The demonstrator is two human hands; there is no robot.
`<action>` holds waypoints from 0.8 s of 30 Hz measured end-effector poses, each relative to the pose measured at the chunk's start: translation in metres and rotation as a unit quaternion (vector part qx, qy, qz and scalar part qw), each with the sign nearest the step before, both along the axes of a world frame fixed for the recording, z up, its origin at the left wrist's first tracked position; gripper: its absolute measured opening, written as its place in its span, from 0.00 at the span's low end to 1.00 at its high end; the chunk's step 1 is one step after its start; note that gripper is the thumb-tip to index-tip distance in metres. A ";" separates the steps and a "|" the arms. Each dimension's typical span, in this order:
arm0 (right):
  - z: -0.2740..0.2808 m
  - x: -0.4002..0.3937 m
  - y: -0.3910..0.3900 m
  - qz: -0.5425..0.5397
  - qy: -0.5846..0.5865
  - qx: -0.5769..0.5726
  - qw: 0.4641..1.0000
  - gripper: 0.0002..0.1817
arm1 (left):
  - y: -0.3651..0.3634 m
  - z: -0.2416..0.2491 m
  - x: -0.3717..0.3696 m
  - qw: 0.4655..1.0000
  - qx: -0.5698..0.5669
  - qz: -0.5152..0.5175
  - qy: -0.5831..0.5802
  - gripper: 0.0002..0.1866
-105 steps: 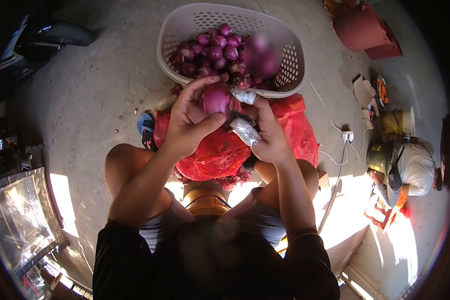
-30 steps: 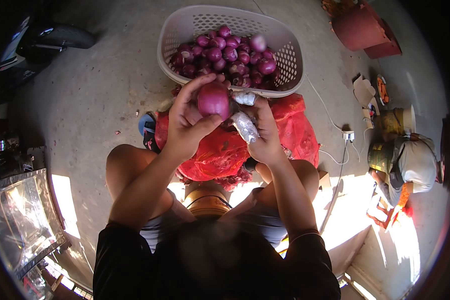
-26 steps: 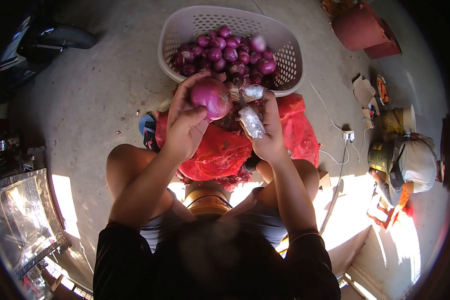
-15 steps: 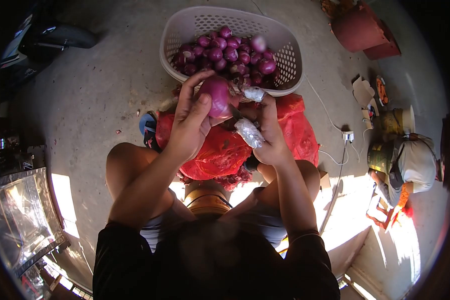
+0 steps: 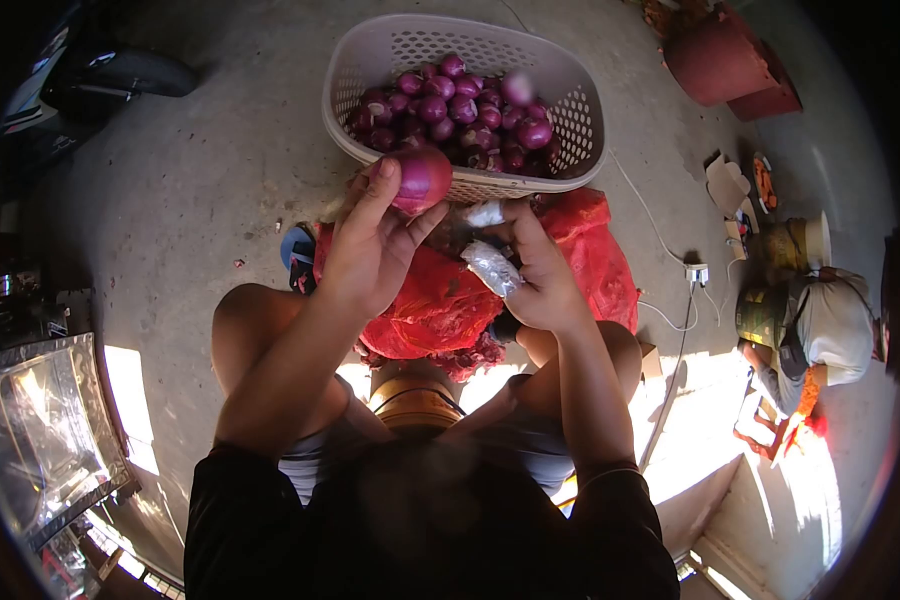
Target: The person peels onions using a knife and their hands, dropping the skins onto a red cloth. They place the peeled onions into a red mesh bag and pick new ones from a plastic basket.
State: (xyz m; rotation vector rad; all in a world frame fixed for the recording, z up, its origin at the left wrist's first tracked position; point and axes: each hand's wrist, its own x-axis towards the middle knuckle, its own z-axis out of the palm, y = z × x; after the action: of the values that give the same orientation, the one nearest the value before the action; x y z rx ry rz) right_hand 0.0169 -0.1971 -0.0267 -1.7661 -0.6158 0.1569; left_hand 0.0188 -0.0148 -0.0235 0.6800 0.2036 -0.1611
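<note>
My left hand (image 5: pixel 375 235) holds a peeled-looking purple onion (image 5: pixel 422 180) between thumb and fingers, at the near rim of the basket. To its right is my right hand (image 5: pixel 540 265), with silvery wrapping (image 5: pixel 492 268) on the thumb and more on a fingertip. Its fingers are curled, and a small dark blade seems to lie between them, too unclear to make out fully. The two hands are apart. Many purple onions (image 5: pixel 462 108) lie in the pale perforated basket (image 5: pixel 345 90). Red mesh sacking (image 5: pixel 420 310) is below the hands.
A yellowish bucket (image 5: pixel 410 402) stands between my knees. On the right are a white plug with cables (image 5: pixel 696 272), an open carton (image 5: pixel 727 185) and another person (image 5: pixel 835 325) bending over. Red tubs (image 5: pixel 720 60) stand at the upper right, a wheel (image 5: pixel 140 72) at the upper left.
My left hand has moved slightly left and up with the onion, away from my right hand. The onion has turned in its fingers. My right hand has stayed nearly in place.
</note>
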 end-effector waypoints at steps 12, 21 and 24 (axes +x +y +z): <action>0.013 -0.002 -0.004 -0.033 0.146 0.037 0.988 0.20 | 0.011 0.006 0.001 0.987 0.060 -0.052 -0.138 0.26; 0.015 0.002 -0.017 -0.043 0.019 -0.073 0.996 0.19 | 0.025 0.015 0.003 0.895 0.324 -0.161 -0.260 0.33; 0.020 0.003 -0.017 -0.037 -0.026 -0.103 0.994 0.20 | 0.027 0.019 0.003 0.862 0.384 -0.185 -0.274 0.33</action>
State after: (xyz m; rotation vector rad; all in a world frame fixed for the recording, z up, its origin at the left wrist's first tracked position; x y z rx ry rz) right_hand 0.0199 -0.2141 -0.0068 -1.9941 -0.5870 0.1274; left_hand 0.0220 0.0126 -0.0046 1.5331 -0.4517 -0.2492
